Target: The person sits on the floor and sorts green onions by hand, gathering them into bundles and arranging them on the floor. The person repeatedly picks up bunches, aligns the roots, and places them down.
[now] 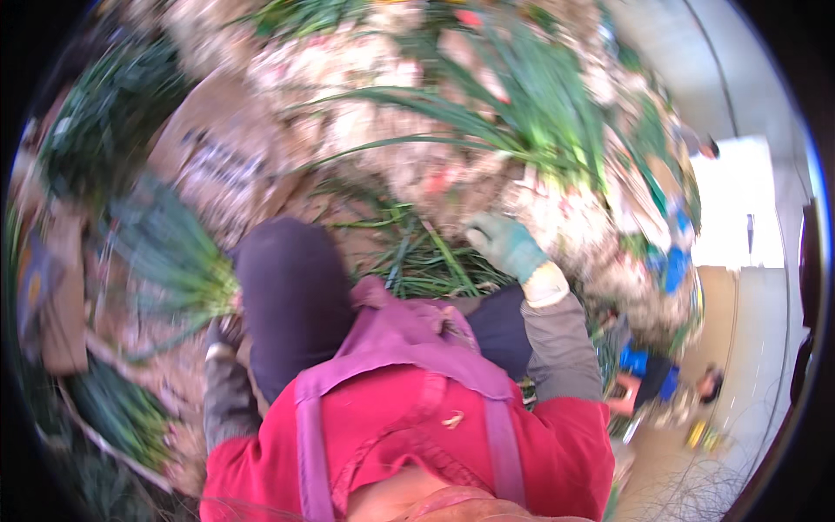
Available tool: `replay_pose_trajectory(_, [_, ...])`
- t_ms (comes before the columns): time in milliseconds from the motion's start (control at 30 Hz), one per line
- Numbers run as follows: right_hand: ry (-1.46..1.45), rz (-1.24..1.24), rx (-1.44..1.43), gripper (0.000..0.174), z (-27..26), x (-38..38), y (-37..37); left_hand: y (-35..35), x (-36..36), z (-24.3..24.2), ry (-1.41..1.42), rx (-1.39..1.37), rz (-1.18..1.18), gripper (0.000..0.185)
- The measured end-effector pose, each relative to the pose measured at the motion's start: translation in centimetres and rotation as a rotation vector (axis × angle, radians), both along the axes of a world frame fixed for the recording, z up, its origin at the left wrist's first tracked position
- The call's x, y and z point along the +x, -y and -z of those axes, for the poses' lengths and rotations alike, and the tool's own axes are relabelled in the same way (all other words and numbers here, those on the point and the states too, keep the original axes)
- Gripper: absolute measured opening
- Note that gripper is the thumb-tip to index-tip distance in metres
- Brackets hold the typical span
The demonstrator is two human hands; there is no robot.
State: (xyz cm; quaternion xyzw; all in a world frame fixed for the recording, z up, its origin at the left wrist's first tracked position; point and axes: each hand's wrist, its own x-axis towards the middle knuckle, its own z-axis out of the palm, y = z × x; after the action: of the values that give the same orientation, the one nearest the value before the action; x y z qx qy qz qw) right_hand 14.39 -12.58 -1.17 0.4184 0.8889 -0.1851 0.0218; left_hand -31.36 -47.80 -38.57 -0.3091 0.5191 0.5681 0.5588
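My left hand (225, 331) is low at the left, beside my bent knee. It is at the root end of a fanned bunch of green onions (186, 267) whose leaves point up and left. Blur and the knee obscure its fingers, so I cannot tell whether it grips the bunch. On my right hand (509, 243) is a pale and teal work glove, its fingers loosely curled, with nothing visible in them. That hand is over the near edge of a large heap of green onions (352, 124), below a loose bunch with long green leaves (554, 124).
Cut green leaves (430, 267) litter the floor between my legs. A printed sack (222, 150) is at upper left, near dark green bundles (111, 124). More bundled onions (121, 411) lie at lower left. Another person (678, 391) is at the right, near a bright doorway (737, 202).
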Motion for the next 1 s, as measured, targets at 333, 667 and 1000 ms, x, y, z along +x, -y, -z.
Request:
replay_pose_trajectory(333, [-0.149, 0.552, 0.401, 0.028, -4.9, 15.0, -7.2, -27.0, 6.4, -37.2, -0.679, 1.282, 0.248, 0.040])
replay_pose_trajectory(667, [-0.145, 0.769, 0.241, 0.021, -6.3, 12.7, -8.1, -35.3, 33.0, -35.8, 0.005, 0.974, 1.155, 0.027])
replay_pose_trajectory(1000, [-0.018, 0.774, 0.291, 0.056, -2.7, 9.5, -10.6, -38.8, 37.2, -31.8, 0.158, 0.865, 1.104, 0.019])
